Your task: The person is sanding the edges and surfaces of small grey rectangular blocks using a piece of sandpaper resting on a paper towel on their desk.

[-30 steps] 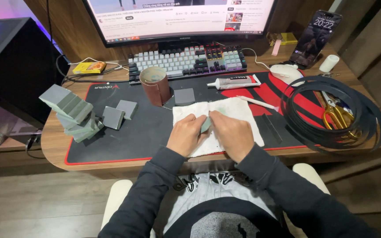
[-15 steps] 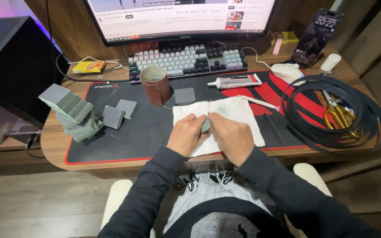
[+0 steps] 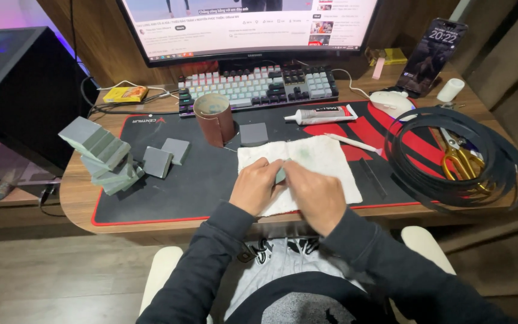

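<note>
- Two hands, left hand (image 3: 256, 186) and right hand (image 3: 311, 193), meet fingertip to fingertip, pinching a small grey-green foam block (image 3: 280, 175) between them.
- Beneath them lies a white cloth (image 3: 325, 156) on the tabletop (image 3: 79, 207).
- Ahead of the left hand stands a brown sandpaper roll (image 3: 214, 119).

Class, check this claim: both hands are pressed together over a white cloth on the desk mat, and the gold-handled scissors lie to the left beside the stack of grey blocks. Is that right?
Not quite. The head view shows the gold-handled scissors on the right, inside the coiled black strap, not beside the stack of grey blocks. The rest holds: left hand and right hand meet over the white cloth on the desk mat.
</note>
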